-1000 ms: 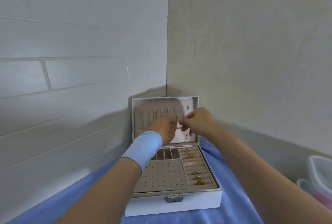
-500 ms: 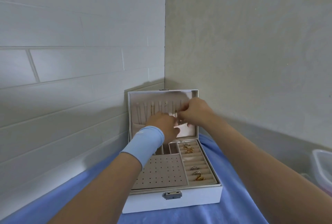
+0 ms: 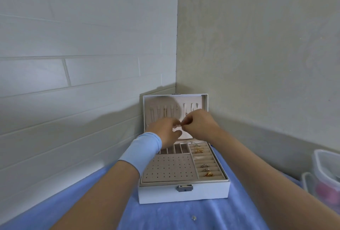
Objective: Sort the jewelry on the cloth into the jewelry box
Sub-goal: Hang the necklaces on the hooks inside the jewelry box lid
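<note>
Left hand [image 3: 166, 130] has risen to right hand [image 3: 199, 125] (fingertips meeting).

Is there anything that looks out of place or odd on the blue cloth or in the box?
One small shiny piece lies alone on the blue cloth, in front of the jewelry box, not yet sorted. Inside, the rings sit neatly in their slots.
</note>
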